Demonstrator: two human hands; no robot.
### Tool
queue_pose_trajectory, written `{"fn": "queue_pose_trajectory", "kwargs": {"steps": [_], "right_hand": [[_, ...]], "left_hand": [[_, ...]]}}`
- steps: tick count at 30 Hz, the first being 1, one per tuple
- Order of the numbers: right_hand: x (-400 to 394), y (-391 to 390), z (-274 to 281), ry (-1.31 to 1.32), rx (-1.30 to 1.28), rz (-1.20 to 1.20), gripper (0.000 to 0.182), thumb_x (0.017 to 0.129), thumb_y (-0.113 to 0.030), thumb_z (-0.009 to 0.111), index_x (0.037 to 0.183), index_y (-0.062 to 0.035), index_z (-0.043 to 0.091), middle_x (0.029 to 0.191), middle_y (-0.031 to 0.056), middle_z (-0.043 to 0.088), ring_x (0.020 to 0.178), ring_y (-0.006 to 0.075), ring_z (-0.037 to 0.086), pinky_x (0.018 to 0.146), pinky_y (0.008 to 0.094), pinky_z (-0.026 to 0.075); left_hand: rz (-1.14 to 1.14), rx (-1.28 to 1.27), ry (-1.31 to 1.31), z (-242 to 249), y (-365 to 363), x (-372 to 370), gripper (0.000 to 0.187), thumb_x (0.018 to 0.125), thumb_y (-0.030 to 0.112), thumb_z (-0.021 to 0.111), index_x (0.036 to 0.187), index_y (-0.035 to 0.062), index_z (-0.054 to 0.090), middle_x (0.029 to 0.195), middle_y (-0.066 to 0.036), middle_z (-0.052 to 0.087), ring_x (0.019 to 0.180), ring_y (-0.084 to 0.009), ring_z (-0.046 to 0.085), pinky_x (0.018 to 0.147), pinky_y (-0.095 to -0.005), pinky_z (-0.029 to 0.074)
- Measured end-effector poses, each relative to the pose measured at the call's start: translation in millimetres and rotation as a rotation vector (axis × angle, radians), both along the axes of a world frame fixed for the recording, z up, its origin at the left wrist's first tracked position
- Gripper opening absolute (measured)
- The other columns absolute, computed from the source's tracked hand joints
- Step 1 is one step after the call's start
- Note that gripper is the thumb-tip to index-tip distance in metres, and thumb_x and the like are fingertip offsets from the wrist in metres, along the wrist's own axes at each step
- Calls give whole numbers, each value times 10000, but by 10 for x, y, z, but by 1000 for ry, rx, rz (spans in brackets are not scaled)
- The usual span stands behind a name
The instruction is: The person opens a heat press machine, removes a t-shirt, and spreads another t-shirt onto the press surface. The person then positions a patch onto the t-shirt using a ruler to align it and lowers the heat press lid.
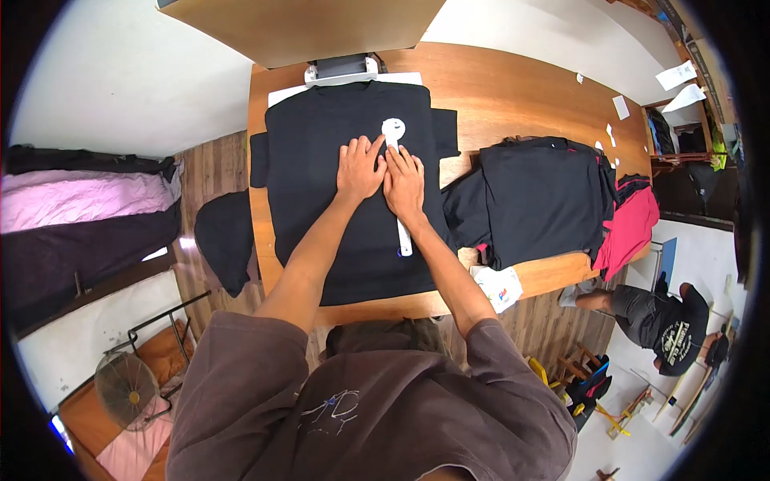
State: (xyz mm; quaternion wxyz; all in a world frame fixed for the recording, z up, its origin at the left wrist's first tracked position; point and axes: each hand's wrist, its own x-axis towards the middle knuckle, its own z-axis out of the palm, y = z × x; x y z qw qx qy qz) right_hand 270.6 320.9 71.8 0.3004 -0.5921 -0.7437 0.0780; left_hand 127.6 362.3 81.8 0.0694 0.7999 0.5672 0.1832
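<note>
A black T-shirt lies spread flat over a white board on the wooden table. On its upper right part is a white round piece, from which a white strip runs down the shirt. My left hand rests on the shirt just left of the strip, palm down, its fingertips near the round piece. My right hand lies over the strip, fingers stretched out just below the round piece. The two hands nearly touch. Neither appears to grip anything.
Stacked black garments and red cloth lie right on the table. A white item sits at the front edge. Behind the shirt stand a white device and cardboard box. Another person is at far right.
</note>
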Motion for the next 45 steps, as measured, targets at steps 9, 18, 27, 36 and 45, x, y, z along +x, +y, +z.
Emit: {"fn": "queue_pose_trajectory", "kwargs": {"steps": [9, 18, 27, 36, 45], "right_hand": [[-1, -3, -24, -4, 4, -8, 376, 1012, -114, 602, 1353, 25, 677, 1472, 140, 638, 1433, 337, 533, 1197, 526, 377], [-102, 29, -55, -21, 1, -65, 393, 1029, -128, 575, 1379, 25, 666, 1500, 165, 622, 1449, 348, 525, 1221, 530, 354], [-91, 22, -28, -14, -13, -65, 396, 1050, -165, 562, 1380, 28, 665, 1507, 160, 618, 1451, 336, 522, 1216, 532, 352], [-98, 0, 68, -61, -19, -94, 386, 1038, -169, 590, 1372, 2, 677, 1486, 133, 628, 1308, 301, 603, 1081, 474, 437], [-85, 23, 64, -7, -40, -97, 386, 1021, -188, 626, 1362, -21, 695, 1448, 95, 656, 918, 260, 736, 818, 400, 538]], "left_hand": [[11, -42, 44, 17, -3, 17, 544, 987, 291, 597, 1520, 184, 565, 1063, -52, 546, 1024, -231, 523, 903, -420, 399], [4, -62, 81, 39, -3, 5, 545, 996, 294, 584, 1530, 190, 566, 1083, -64, 556, 1038, -240, 526, 918, -424, 401], [3, -33, 53, -4, -7, 4, 530, 997, 295, 588, 1517, 191, 589, 1025, -68, 583, 996, -241, 568, 899, -428, 418], [9, -21, 57, -6, -13, 1, 535, 996, 294, 591, 1523, 202, 587, 1012, -70, 586, 984, -238, 583, 892, -424, 422], [6, -38, 40, -9, -12, -2, 552, 994, 286, 586, 1540, 210, 576, 1002, -87, 566, 971, -247, 583, 874, -422, 412]]}}
